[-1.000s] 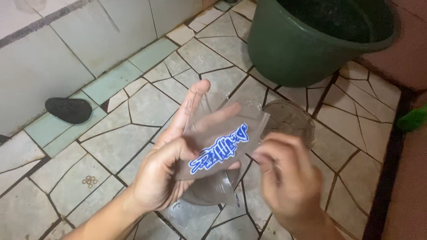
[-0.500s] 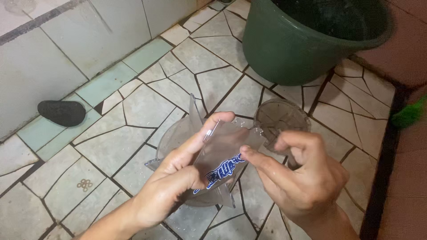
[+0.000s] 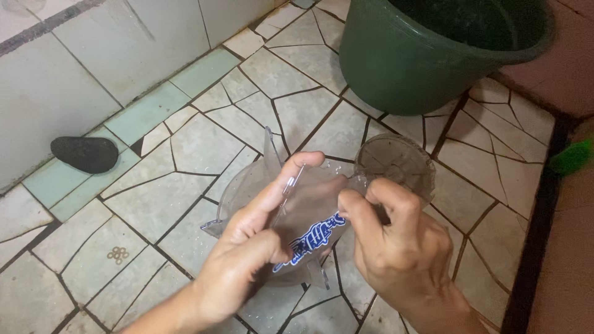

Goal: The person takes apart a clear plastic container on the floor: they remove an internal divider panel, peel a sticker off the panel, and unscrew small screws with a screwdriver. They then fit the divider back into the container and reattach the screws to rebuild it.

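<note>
The dark green bucket (image 3: 433, 52) stands on the tiled floor (image 3: 185, 148) and serves as the reference. Below the bucket, nearer the camera, lies a clear plastic container (image 3: 247, 192) with a round clear lid (image 3: 396, 164) just beside it on the bucket side. Both hands work on a clear plastic bag with blue print (image 3: 309, 232) directly above the container. The left hand (image 3: 247, 253) is closed on the bag's left portion, thumb pressed toward the fingers, index finger extended along the top edge. The right hand (image 3: 396, 244) is closed on the bag's right edge, fingers curled inward. A black stone-shaped object (image 3: 85, 153) lies far left of the bucket, by the wall.
</note>
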